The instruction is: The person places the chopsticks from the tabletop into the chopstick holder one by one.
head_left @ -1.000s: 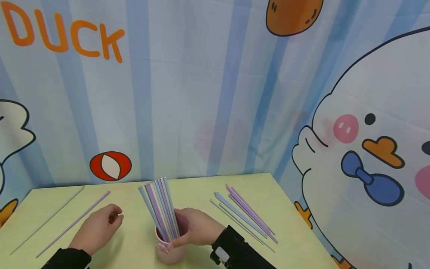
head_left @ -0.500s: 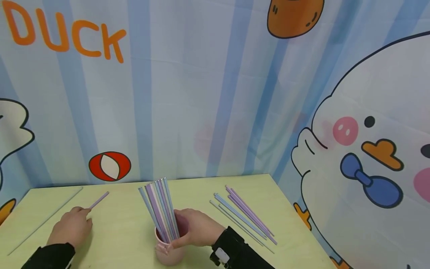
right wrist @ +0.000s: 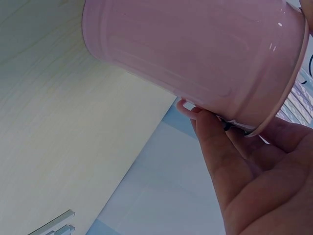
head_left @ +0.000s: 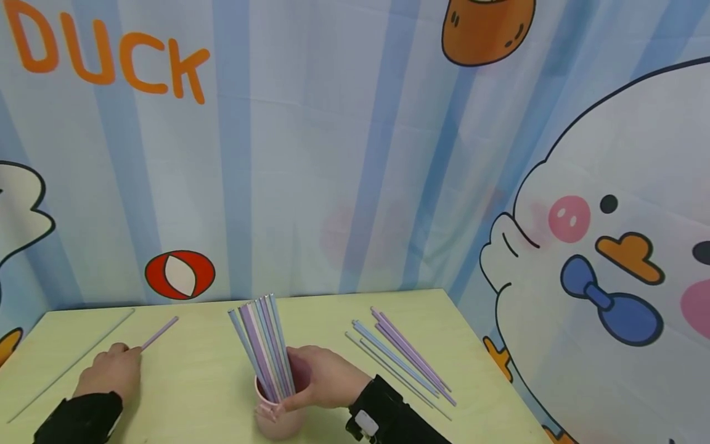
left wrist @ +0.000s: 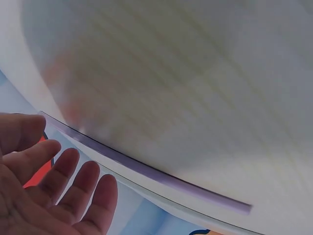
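Observation:
My left hand (head_left: 113, 370) is over a purple straw (head_left: 159, 333) lying on the table at the left. In the left wrist view its fingers (left wrist: 88, 181) are relaxed with gaps between them, close to the purple straw (left wrist: 161, 176); I see nothing gripped. My right hand (head_left: 324, 376) holds a pink cup (head_left: 277, 425) by its upper side, fingers curled at the rim. Several blue, purple and whitish straws (head_left: 266, 351) stand in this cup, leaning left. The right wrist view shows the cup (right wrist: 195, 49) close up, gripped near a small loop.
Left of my left hand lies a whitish straw (head_left: 61, 373). Several blue, purple and thin pale straws (head_left: 405, 357) lie slanted at the table's right. Behind the yellow table (head_left: 211, 388) hangs a striped curtain (head_left: 310, 185) with duck drawings.
My left hand has moved left and down onto the purple straw, covering its lower part. The straw lies in much the same place. My right hand and the cup have stayed put.

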{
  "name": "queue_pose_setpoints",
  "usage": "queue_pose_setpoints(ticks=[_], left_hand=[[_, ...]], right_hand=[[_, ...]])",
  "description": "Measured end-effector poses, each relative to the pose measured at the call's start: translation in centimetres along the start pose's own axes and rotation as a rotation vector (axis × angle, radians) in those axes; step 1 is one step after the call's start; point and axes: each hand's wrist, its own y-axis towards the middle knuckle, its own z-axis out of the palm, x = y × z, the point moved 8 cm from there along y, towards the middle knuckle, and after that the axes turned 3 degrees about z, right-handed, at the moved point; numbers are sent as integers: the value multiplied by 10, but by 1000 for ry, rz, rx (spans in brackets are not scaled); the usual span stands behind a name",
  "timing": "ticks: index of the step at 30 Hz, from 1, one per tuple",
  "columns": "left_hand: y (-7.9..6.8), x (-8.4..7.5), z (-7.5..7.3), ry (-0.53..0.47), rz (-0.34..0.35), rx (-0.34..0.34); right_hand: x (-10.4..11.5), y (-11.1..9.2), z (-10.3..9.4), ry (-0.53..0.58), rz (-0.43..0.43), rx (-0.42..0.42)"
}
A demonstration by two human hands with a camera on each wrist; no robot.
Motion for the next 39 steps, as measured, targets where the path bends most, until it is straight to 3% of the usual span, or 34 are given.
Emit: queue_pose_setpoints(ticks=[7,11,21,28,35,39], left_hand=[[3,8,7,54,-8,57],[4,9,5,67,11,46],[-2,-4,-7,60,75,-13],[-2,-10,-2,37,58,19],[-3,-23,3,30,94,1],[-2,-29,7,-20,75,21]], right_hand=[[-5,2,2,-17,34,2],[-5,3,2,-18,35,4],[-3,2,0,-48,14,-6],[-2,1,0,-65,30,-9],[-4,1,0,-59,63,-13],[-4,1,0,-50,51,-14]])
